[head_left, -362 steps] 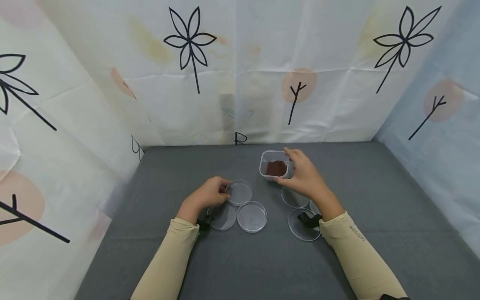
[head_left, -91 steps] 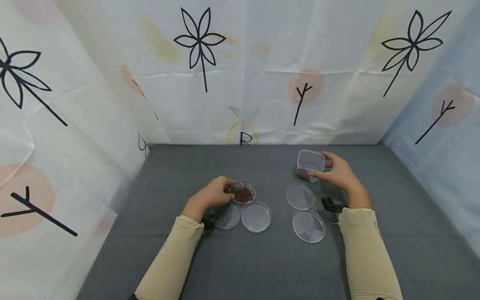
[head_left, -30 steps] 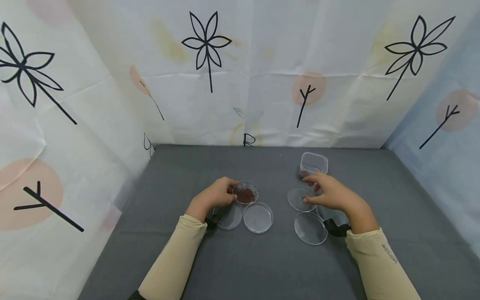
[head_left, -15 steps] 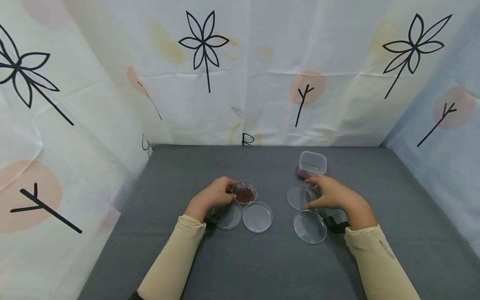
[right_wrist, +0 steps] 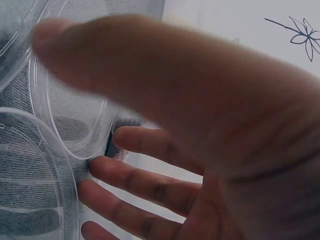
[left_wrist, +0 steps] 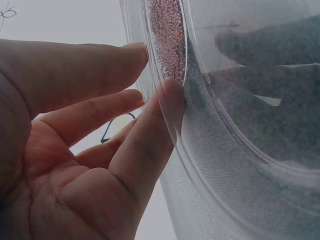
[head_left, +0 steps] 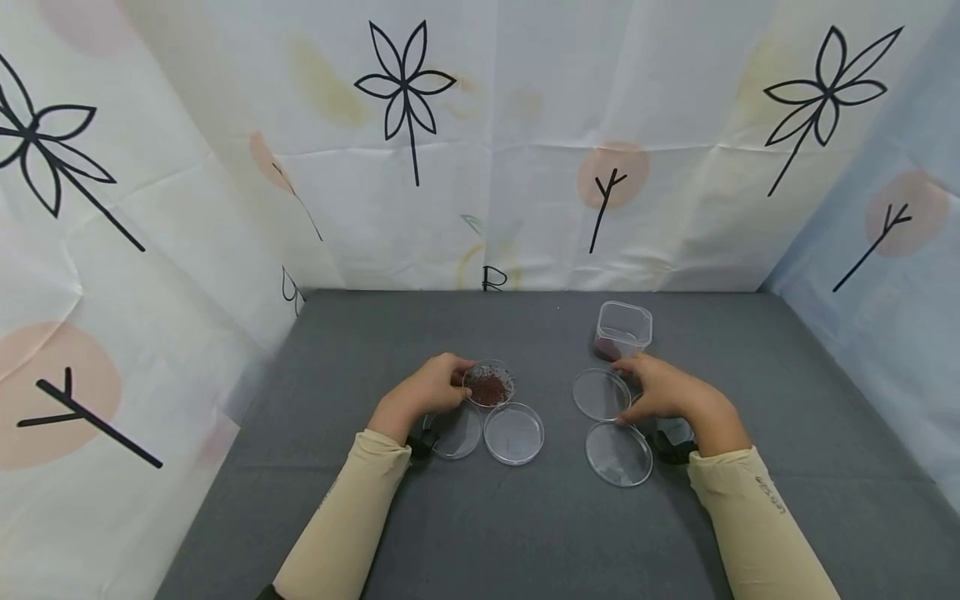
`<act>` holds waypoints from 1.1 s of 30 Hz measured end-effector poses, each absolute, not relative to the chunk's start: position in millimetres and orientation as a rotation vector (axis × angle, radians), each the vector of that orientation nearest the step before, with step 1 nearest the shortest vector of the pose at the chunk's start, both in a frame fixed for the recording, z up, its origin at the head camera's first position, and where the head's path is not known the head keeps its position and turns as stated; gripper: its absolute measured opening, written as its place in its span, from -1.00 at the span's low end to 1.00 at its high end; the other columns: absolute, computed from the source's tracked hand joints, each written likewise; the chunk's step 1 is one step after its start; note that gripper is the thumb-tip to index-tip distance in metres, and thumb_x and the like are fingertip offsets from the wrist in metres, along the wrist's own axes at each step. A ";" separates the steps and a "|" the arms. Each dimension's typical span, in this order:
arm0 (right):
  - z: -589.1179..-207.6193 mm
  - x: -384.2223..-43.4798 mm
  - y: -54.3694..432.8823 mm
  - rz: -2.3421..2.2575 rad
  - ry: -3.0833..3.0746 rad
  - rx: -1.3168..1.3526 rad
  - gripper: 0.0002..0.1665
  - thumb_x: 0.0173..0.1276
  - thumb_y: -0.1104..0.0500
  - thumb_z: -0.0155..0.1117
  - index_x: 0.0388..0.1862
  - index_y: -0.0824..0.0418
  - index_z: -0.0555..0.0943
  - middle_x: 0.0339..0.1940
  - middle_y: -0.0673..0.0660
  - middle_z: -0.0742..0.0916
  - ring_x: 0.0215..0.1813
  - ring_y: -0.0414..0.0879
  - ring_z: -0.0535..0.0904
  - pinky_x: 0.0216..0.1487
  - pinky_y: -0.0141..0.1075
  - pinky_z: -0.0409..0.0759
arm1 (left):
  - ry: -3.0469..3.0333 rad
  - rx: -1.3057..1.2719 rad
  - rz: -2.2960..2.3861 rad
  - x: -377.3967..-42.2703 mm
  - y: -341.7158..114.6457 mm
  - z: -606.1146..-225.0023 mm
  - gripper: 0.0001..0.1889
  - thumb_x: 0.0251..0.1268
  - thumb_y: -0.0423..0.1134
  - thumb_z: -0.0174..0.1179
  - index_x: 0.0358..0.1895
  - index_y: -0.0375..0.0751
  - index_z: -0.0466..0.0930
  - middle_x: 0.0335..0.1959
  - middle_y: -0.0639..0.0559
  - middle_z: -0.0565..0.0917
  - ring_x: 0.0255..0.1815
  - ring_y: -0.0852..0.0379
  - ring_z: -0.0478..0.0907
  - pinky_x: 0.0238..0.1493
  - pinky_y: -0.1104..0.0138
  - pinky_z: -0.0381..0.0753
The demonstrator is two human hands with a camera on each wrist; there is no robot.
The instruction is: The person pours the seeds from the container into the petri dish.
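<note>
My left hand (head_left: 430, 390) holds a clear petri dish (head_left: 505, 372) by its left edge, thumb on the near side and fingers on the far side. Brown granules (head_left: 487, 390) lie in that dish and also show through its wall in the left wrist view. My right hand (head_left: 670, 392) is at the right edge of a clear round dish or lid (head_left: 596, 392), thumb and fingers spread apart. In the right wrist view the thumb (right_wrist: 120, 60) crosses over the rim, the other fingers (right_wrist: 135, 180) extended beside it. Whether they touch it I cannot tell.
Two more clear dishes (head_left: 514, 435) (head_left: 454, 437) stand by the left one. On the right lie another clear round piece (head_left: 619, 454) and one (head_left: 673, 429) partly under my right wrist. Behind them is a clear square tub (head_left: 625, 321) with brown granules low inside. The tabletop (head_left: 480, 533) is grey.
Granules now lie in the left dish, which held none at first. My right hand has let go of the tub, now set farther right, and has come to the right-hand dishes.
</note>
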State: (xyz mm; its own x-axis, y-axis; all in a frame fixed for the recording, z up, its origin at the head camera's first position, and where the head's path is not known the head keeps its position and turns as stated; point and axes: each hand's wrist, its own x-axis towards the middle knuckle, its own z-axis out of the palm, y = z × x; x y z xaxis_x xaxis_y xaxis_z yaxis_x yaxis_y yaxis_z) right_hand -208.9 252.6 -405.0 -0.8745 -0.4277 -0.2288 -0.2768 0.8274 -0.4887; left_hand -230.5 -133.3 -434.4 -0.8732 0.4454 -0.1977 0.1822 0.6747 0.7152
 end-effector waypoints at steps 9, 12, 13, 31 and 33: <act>-408.7 -212.0 251.4 -0.607 2.698 -0.524 0.02 0.14 -0.07 0.72 0.44 0.43 0.52 0.27 0.46 0.60 0.24 0.30 0.60 0.22 0.22 0.58 | 2.535 0.476 1.023 -228.7 -133.8 -431.9 -0.45 0.53 -0.42 0.21 0.53 -0.38 0.43 0.50 -0.32 0.51 0.44 -0.28 0.55 0.15 0.08 0.71; -410.1 -212.9 251.4 -0.605 2.703 -0.518 -0.01 0.15 -0.07 0.71 0.42 0.41 0.54 0.28 0.46 0.60 0.24 0.30 0.60 0.22 0.22 0.58 | 2.534 0.485 1.024 -229.2 -134.0 -432.7 -0.45 0.53 -0.42 0.21 0.53 -0.39 0.43 0.49 -0.32 0.52 0.43 -0.27 0.56 0.10 0.11 0.70; -410.5 -213.0 251.5 -0.604 2.705 -0.519 -0.02 0.15 -0.06 0.71 0.42 0.41 0.54 0.27 0.45 0.60 0.24 0.30 0.60 0.22 0.22 0.58 | 2.534 0.489 1.023 -229.3 -134.0 -432.9 -0.45 0.52 -0.43 0.21 0.53 -0.39 0.43 0.49 -0.33 0.52 0.43 -0.27 0.56 0.07 0.12 0.70; -411.9 -213.5 256.9 -0.642 2.689 -0.569 -0.07 0.18 0.03 0.70 0.45 0.37 0.53 0.22 0.44 0.59 0.24 0.36 0.61 0.19 0.23 0.61 | 2.528 0.507 1.031 -230.8 -134.9 -434.8 -0.45 0.52 -0.42 0.21 0.53 -0.41 0.43 0.48 -0.33 0.54 0.42 -0.26 0.58 0.09 0.12 0.71; -411.1 -212.9 258.0 -0.646 2.676 -0.578 -0.06 0.17 0.05 0.70 0.45 0.37 0.52 0.21 0.43 0.59 0.25 0.36 0.61 0.18 0.22 0.62 | 2.526 0.507 1.034 -230.6 -135.1 -434.8 -0.45 0.52 -0.43 0.21 0.53 -0.41 0.42 0.48 -0.33 0.53 0.42 -0.27 0.57 0.08 0.13 0.71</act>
